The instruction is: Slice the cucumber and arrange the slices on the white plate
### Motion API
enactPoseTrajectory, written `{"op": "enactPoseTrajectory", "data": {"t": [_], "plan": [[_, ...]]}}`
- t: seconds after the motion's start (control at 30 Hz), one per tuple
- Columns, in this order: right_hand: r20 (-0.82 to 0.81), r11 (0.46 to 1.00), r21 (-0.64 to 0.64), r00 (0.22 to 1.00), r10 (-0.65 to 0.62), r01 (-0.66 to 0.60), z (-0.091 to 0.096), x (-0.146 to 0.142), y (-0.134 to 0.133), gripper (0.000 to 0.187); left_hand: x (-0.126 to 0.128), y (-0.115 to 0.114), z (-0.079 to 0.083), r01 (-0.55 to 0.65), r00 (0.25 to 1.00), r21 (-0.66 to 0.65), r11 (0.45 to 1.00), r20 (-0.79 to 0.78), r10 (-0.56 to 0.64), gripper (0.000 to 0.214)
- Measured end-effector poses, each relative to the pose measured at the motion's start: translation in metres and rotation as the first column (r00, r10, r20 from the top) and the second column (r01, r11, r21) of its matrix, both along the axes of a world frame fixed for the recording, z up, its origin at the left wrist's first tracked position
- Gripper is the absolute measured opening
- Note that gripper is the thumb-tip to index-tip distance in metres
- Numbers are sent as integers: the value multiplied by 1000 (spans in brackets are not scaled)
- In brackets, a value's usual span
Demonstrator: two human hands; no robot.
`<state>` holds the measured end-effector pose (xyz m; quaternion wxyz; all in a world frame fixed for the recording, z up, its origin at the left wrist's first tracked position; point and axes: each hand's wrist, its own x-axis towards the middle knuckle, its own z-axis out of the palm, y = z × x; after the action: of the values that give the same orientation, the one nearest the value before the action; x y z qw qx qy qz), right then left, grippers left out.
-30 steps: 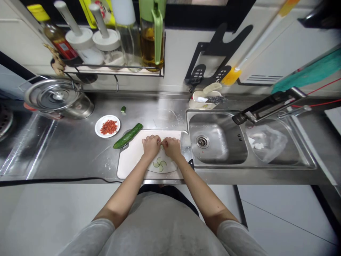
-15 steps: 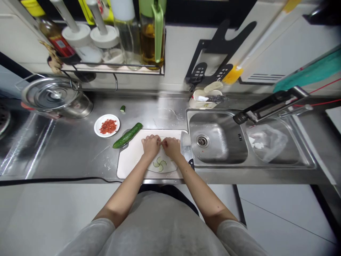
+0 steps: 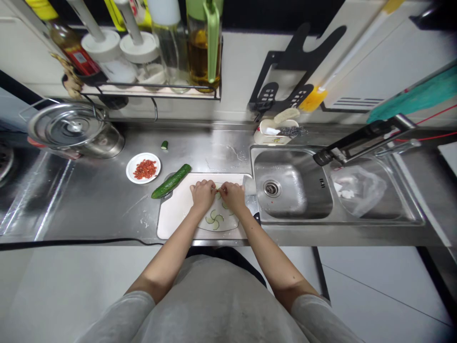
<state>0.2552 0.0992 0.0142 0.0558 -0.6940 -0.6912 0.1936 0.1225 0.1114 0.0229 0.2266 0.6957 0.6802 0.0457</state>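
Note:
My left hand and my right hand meet over the far part of a dark-rimmed plate on a white cutting board. The fingers of both are closed in a pinch, tip close to tip; a tiny reddish and green bit shows there, too small to name. Thin cucumber slices form a pinwheel nearer my body. More pale green slices lie partly hidden under my right hand. A whole cucumber rests across the board's far left corner. The broad blade of a knife lies along its right edge.
A white plate of small red pieces stands on the steel counter, with a cucumber end behind it. A lidded pot is far left. The sink adjoins the board's right side. Bottles fill a wall rack.
My right hand has shifted slightly to the right and its fingertips are a little farther from the left hand's. More of the slices beneath now shows.

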Motion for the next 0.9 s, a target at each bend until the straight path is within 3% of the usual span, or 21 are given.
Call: {"op": "enactPoseTrajectory", "data": {"t": [0.53, 0.9], "plan": [[-26, 998, 45, 999, -37, 38, 4, 5, 0, 15, -3, 1, 8, -25, 999, -48, 999, 35, 26, 12], [-248, 974, 116, 955, -160, 194, 23, 27, -6, 21, -33, -3, 23, -157, 974, -9, 987, 162, 157, 13]]}}
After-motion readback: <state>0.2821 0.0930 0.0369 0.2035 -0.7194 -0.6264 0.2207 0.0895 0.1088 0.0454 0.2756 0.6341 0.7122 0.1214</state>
